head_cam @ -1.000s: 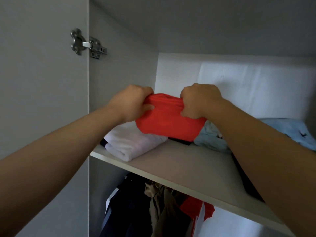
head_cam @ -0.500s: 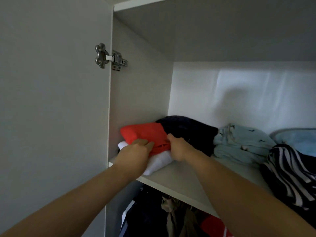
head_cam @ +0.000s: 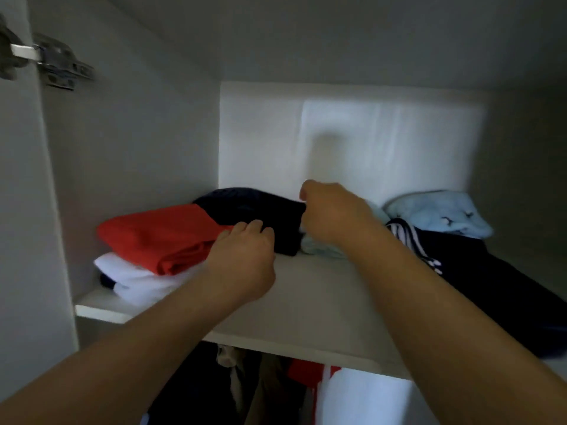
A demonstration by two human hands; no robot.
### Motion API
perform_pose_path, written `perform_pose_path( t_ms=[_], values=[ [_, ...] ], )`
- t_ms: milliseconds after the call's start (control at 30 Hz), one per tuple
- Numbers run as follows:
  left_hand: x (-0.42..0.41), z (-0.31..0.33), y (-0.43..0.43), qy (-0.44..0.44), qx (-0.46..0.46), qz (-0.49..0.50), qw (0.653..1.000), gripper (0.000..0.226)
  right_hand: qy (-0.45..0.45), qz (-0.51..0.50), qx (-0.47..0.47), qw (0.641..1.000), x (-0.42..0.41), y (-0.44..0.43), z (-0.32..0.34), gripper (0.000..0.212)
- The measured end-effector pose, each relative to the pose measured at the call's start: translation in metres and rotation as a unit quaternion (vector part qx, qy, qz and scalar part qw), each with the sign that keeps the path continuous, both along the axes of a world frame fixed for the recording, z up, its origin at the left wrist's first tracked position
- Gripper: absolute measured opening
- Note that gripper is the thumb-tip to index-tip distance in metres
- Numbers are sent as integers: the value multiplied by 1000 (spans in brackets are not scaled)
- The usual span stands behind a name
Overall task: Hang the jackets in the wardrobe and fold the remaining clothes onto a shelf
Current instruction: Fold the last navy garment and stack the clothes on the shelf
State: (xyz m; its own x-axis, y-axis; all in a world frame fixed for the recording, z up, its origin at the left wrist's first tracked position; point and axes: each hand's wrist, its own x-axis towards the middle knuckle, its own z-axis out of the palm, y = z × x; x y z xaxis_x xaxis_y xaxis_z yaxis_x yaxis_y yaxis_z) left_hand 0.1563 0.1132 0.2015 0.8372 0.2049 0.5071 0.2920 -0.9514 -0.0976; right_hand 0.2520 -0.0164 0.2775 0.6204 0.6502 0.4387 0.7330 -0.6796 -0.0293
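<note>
The red folded garment (head_cam: 159,237) lay on a white folded one (head_cam: 138,280) at the left end of the shelf (head_cam: 306,302). A navy garment (head_cam: 254,210) sat just behind it to the right. The left hand (head_cam: 242,259) rested at the red garment's right edge with its fingers (head_cam: 256,227) curled (whether they pinched cloth could not be told). The right hand (head_cam: 331,213) was curled at the navy garment's right edge, its hold equally unclear. Jackets (head_cam: 245,388) hung below the shelf.

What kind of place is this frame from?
Probably inside a home wardrobe: a white board shelf carries a folded red garment on a folded white one, clothes hang below it, and a metal door hinge sits upper left.
</note>
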Motion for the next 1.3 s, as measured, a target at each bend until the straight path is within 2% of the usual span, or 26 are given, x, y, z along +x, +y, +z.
perform_pose_path(
  t_ms=[133,200,267,333,400,467,533,633,700,767,833,967,1033,1133,1300],
  values=[
    [64,11,-57,2,-64,-159,985,43,28,-157,-1,987,23,-99,21,35],
    [94,26,-94,-49,-133,-262,955,35,31,-226,-14,974,42,-146,21,34],
    [124,46,-132,-71,-191,-309,929,34,28,-260,-6,965,60,-186,13,33],
    [148,62,-166,-15,-241,-306,921,45,53,-271,20,961,75,-217,-8,35],
    [171,59,-191,37,-257,-303,917,58,144,-254,63,954,82,-238,-44,38],
    [186,37,-205,127,-202,-268,934,68,290,-220,136,921,83,-250,-78,44],
    [190,10,-203,249,-116,-224,935,73,345,-199,178,900,85,-257,-96,45],
    [184,-3,-177,305,-105,-242,915,73,344,-172,134,913,76,-247,-94,55],
    [171,-1,-152,317,-88,-236,914,73,326,-143,72,932,63,-227,-90,73],
    [155,-1,-121,335,-35,-228,913,66,305,-124,20,944,46,-201,-91,85],
    [138,0,-87,356,22,-207,911,56,290,-99,-12,952,32,-171,-92,83],
    [106,6,-27,392,66,-164,903,56,263,-56,-78,960,8,-115,-89,82],
    [91,10,-7,395,44,-163,903,54,258,-44,-94,960,1,-88,-89,81],
    [75,13,15,381,-37,-146,912,53,243,-23,-121,962,-5,-61,-94,77],
    [63,28,10,403,-81,-92,907,67,256,16,-121,959,-5,-59,-87,78]
  ],
)
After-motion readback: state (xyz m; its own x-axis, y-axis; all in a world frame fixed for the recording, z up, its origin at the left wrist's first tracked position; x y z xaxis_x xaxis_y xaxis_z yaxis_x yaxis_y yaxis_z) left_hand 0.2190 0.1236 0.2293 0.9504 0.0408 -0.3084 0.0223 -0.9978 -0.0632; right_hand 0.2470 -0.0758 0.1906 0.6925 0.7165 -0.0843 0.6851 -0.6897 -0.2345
